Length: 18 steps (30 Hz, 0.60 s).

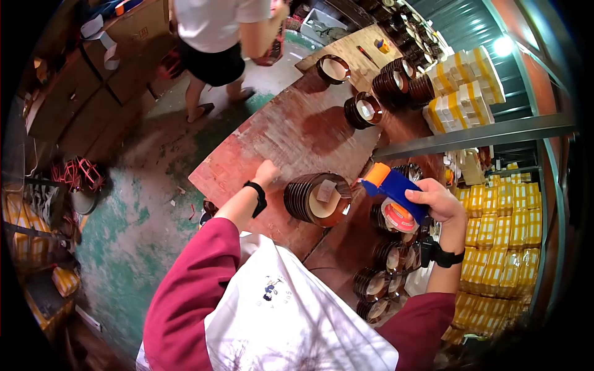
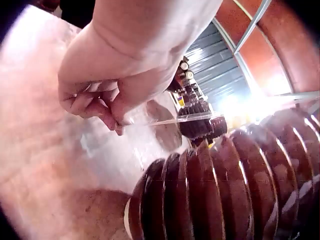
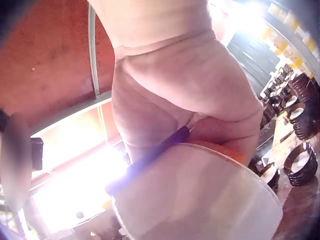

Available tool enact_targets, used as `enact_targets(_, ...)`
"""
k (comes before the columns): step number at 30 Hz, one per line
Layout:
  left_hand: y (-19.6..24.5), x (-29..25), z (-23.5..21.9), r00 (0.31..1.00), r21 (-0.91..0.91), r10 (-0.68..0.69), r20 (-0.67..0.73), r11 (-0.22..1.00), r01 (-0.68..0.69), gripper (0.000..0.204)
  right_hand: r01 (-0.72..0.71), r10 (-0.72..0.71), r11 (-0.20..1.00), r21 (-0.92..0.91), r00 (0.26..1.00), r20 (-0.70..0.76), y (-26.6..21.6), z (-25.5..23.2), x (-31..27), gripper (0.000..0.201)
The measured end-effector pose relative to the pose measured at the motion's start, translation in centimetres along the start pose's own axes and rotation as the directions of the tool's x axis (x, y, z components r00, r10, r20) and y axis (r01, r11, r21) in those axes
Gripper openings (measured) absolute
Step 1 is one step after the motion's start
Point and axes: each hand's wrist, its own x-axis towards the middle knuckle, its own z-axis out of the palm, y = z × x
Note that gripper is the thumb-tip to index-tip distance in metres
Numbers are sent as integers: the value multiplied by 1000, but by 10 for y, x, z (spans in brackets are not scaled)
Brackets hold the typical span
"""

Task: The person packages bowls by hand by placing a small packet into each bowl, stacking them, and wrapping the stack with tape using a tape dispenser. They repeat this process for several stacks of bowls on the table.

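Bowl stack [image 1: 298,196] sits on the red table [image 1: 247,145] between the hands, long axis roughly left-right in head view, open mouth rightward — probably heavy, stiff, slick and chippable, best cupped round both sides. Left hand [image 1: 266,174] pinches clear tape [image 2: 167,121], fingertips closed; right hand [image 1: 440,201] wraps the blue tape dispenser [image 1: 396,187] — fingers curled firmly.

This looks like a packing workshop: a worn wooden worktop [image 1: 260,139] carries stacks of brown bowls [image 1: 317,199], yellow-taped parcels [image 1: 501,241] are piled beside it, a blue tape dispenser [image 1: 396,190] is in use, and corrugated metal wall panels [image 1: 473,31] rise over a paint-worn green floor [image 1: 124,210].
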Motion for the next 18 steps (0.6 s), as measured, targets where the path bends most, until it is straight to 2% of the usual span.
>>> enact_targets(4, 28, -35, 8, 988, 89, -123, 97, 989, 114, 40, -1, 1, 999, 32, 1000, -9, 18, -8, 0, 35)
enact_targets(7, 26, -40, 23, 997, 145, -75, -22, 986, 78, 47, 55, -55, 998, 28, 998, -17, 35, -11, 1, 36)
enact_targets(11, 30, -42, 10, 977, 76, -164, 133, 985, 155, 56, 63, -63, 998, 10, 998, -14, 45, -11, -4, 34)
enact_targets(14, 16, -43, 23, 996, 148, -51, -77, 987, 62, 55, 72, -71, 997, 32, 997, -10, 43, -4, -7, 33)
enact_targets(18, 17, -56, 20, 996, 109, -21, -83, 994, 30, 59, 78, -77, 996, 39, 997, -27, 48, -3, -7, 33)
